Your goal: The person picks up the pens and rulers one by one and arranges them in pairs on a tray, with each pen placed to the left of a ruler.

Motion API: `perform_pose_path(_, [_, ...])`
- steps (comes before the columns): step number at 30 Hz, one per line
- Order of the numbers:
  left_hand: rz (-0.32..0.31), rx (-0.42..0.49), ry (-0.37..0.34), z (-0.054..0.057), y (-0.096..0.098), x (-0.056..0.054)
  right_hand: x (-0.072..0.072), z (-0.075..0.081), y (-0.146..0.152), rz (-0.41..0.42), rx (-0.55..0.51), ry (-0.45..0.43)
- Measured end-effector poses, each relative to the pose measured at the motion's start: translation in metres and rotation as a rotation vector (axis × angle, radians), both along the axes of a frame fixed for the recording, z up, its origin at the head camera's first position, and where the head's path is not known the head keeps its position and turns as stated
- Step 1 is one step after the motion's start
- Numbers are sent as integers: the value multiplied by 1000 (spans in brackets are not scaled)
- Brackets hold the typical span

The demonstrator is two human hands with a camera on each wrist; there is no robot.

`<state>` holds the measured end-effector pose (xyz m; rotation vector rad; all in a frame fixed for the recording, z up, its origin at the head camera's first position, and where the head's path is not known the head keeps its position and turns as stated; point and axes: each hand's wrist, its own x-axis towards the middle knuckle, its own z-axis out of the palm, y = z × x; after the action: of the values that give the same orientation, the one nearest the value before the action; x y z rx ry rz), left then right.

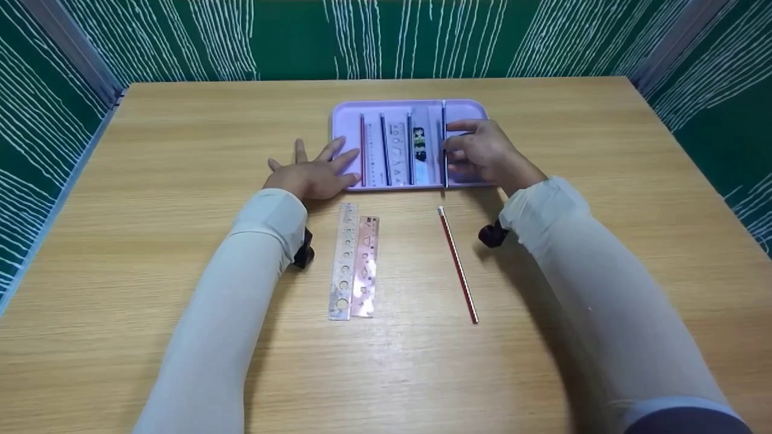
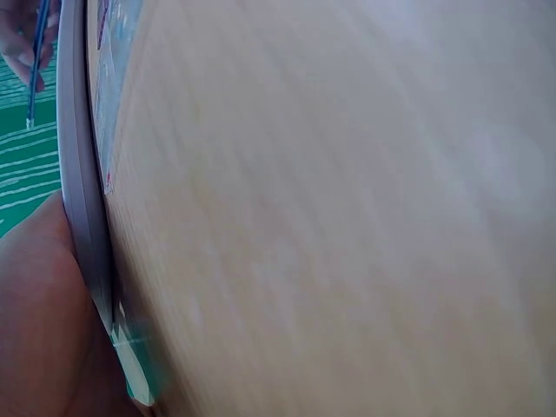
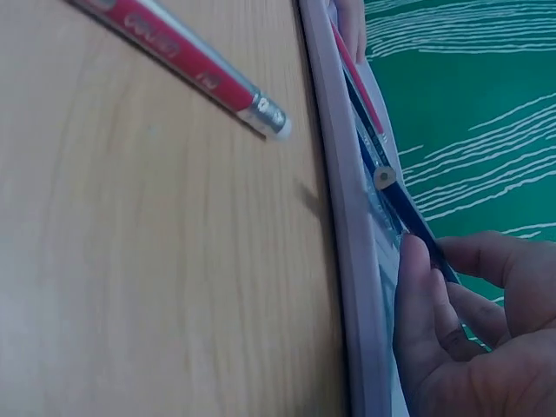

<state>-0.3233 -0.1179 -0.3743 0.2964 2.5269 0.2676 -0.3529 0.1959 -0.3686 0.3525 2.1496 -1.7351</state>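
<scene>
A lilac tray (image 1: 339, 117) stands toward the back of the table. Over its right part, my right hand (image 1: 487, 150) pinches a dark blue pencil (image 1: 445, 172) between thumb and fingers; the pencil's end shows above the rim in the right wrist view. My left hand (image 1: 313, 176) lies with spread fingers at the tray's left edge, fingertips on the rim. Inside the tray, a red pencil (image 1: 363, 157), a clear ruler (image 1: 371, 160), a dark blue pencil (image 1: 385, 154), a stencil ruler (image 1: 396, 150), another dark pencil (image 1: 411, 154) and a ruler with a dark picture (image 1: 420, 144) lie side by side.
In front of the tray lie a clear ruler (image 1: 344, 259) with round holes and a pink ruler (image 1: 365, 265) beside it. A red striped pencil (image 1: 459, 268) lies slanted on the wooden table (image 1: 181, 144), nearer my right arm. Green walls with white lines stand behind.
</scene>
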Motion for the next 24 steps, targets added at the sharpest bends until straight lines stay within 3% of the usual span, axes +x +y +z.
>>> perform_pose_path(14, [7,-8,3,-1,1,1,-13,1,-8,-15,111,6])
perform_pose_path(24, [7,-13,10,0,1,0,-18,-2,-14,31,104,-14])
